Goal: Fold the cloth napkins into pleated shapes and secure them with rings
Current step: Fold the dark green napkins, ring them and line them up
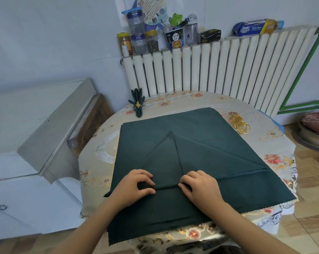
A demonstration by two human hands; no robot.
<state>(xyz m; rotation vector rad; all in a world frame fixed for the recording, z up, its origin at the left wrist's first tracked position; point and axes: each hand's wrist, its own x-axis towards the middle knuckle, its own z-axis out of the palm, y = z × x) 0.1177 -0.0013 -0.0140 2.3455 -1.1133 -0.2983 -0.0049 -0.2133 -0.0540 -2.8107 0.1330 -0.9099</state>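
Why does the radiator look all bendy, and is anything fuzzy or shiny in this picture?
Head view: the wide lens bends the radiator and its green pipe near the edges; the hands and green napkin are sharp; soft daylight, hardly any shadows; glare only on the shiny tablecloth and gold rings.

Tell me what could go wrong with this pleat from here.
Both hands, left hand and right hand, pinch only the near fold of the green napkin; the far point could slip and skew the pleats. The napkin's near edge overhangs the table, so it may slide off. The gold rings lie beyond the cloth; reaching for one might release the pleats.
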